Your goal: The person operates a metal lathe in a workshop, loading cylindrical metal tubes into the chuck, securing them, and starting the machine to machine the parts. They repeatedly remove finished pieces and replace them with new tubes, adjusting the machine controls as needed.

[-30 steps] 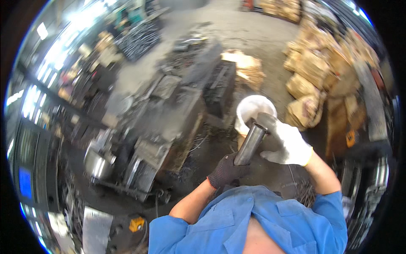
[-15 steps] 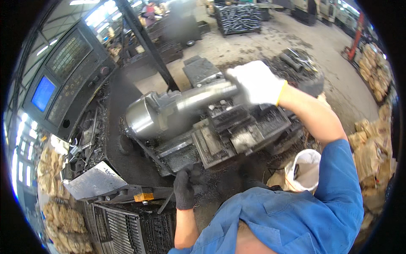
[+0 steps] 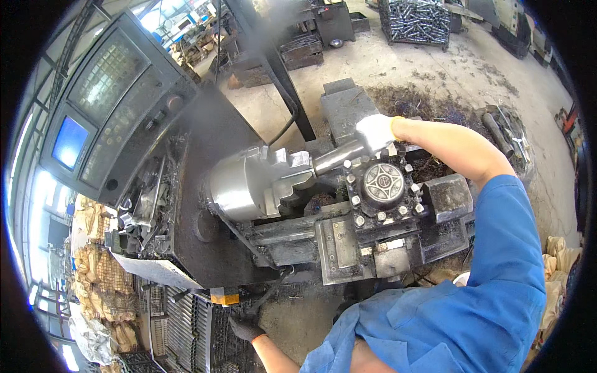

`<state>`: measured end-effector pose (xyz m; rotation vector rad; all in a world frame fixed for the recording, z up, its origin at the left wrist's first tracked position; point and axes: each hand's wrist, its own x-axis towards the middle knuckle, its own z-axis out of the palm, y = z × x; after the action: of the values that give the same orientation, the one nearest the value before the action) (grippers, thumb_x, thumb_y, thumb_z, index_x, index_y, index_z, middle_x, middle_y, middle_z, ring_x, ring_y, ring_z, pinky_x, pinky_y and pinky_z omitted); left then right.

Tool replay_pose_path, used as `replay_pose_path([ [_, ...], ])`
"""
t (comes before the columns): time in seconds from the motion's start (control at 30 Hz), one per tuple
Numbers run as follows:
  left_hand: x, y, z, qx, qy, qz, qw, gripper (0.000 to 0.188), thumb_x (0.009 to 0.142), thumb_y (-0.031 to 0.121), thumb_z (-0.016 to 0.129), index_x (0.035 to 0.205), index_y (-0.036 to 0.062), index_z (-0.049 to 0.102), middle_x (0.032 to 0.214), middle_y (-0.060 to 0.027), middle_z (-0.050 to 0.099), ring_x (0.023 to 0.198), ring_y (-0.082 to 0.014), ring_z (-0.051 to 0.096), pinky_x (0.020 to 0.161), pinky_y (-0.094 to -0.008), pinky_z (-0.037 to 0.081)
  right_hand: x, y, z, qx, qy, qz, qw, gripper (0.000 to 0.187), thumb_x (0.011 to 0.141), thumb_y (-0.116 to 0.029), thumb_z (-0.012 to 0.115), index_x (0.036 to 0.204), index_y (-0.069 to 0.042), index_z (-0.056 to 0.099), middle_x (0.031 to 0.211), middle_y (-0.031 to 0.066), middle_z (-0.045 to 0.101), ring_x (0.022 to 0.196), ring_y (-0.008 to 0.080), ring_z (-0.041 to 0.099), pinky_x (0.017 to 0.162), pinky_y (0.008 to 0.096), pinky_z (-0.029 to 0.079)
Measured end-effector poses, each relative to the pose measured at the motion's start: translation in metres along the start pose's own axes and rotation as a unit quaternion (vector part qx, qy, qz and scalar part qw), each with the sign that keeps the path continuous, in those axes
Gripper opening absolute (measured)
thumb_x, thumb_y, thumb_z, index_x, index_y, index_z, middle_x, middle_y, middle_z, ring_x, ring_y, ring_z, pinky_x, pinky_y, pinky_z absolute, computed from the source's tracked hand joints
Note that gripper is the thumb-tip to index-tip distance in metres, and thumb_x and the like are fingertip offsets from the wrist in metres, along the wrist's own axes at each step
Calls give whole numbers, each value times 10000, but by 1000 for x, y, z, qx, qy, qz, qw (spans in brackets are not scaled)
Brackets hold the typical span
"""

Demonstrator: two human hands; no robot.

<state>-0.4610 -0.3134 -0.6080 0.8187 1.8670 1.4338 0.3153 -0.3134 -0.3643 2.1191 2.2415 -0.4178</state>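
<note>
My right hand [image 3: 375,132], in a white glove washed out by glare, is closed round the far end of a smooth round metal bar [image 3: 337,158]. The bar's other end meets the jaws of the shiny lathe chuck [image 3: 241,184]. Just below my right hand is the square tool post [image 3: 383,184], with bolts round its edge. My left hand [image 3: 247,327], in a dark glove, is low beside the machine near a dark lever-like bar [image 3: 272,291]. Its fingers blend into the dark background, so their grip is unclear.
A control panel with a lit blue screen [image 3: 70,142] stands at left. Tools and scraps fill a tray [image 3: 146,208] below it. Metal shavings [image 3: 410,102] lie behind the lathe. A crate of metal parts [image 3: 418,22] stands farther back. An orange block [image 3: 224,296] juts out near my left hand.
The view has shifted, showing the tool post and chuck jaws more sharply. My left hand has moved down and left, away from the lathe bed. My right hand stays at the bar's end.
</note>
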Motion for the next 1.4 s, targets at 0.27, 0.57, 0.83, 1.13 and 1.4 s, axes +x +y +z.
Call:
replay_pose_path([
  [0.27,-25,63,12,-240,-121,-169,948,559,1039,638,571,1299,152,662,1052,-72,712,863,-281,671,764,-467,543,12,-52,-19,195,-153,71,966,353,847,-330,754,917,15,776,709,156,715,609,237,611,598,457,470],
  [0.57,18,38,46,-319,-249,-215,888,387,1053,541,584,1115,170,676,780,15,641,644,-180,595,551,-328,459,138,5,40,216,-100,-253,938,142,961,-139,652,1072,-75,713,1054,135,735,1001,301,679,904,413,525],
  [0.83,30,22,10,-269,-208,-207,917,336,1055,438,585,973,134,703,764,3,639,591,-165,581,509,-305,428,140,-39,28,347,-131,-117,921,237,907,-150,703,1088,3,718,1139,116,712,1087,203,608,938,355,486],
  [1.13,-9,63,19,15,-45,60,997,354,1061,331,604,1111,-9,688,961,-104,704,864,-246,661,759,-398,539,52,-98,-8,286,27,55,956,562,889,-221,741,1401,-28,611,1330,221,704,1249,349,665,1057,420,532],
  [1.4,-49,280,42,96,41,620,778,433,954,212,714,1300,-33,629,1198,-246,692,1126,-463,658,1011,-561,530,-107,-128,0,57,354,102,928,465,866,-243,822,1274,-48,712,1108,200,770,1035,385,755,905,443,608],
])
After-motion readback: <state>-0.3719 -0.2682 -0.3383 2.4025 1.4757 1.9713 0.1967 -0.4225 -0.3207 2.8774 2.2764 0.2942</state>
